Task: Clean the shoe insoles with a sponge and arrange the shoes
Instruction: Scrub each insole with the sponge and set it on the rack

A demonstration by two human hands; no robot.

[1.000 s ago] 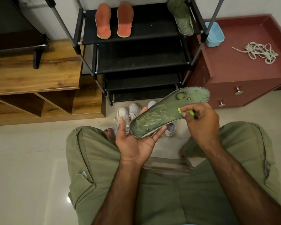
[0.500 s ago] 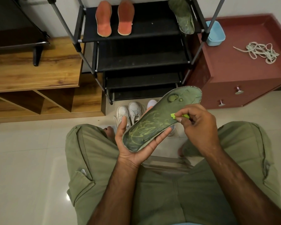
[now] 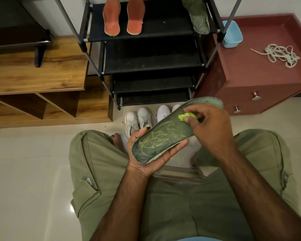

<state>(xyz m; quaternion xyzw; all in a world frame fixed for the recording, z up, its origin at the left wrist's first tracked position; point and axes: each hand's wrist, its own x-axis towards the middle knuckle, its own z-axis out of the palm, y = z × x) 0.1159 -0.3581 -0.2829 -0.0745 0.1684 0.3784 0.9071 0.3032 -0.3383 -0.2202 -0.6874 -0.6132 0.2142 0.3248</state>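
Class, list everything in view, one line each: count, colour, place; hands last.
held insole: one, dark green, left hand
sponge: one, lime, pinched against held insole
shoe rack: one, black, straight ahead
orange insoles: two, orange, top shelf
spare insole: one, green, same shelf
shoes: four showing, white, floor before shoe rack
cabinet: one, maroon, right of shoe rack
tub: one, blue, on cabinet
cord: one bundle, pale, on cabinet
left hand: cradles held insole
right hand: pinches sponge

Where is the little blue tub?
In the head view, the blue tub sits upper right, on the red cabinet, beside the black shoe rack and left of the laces.
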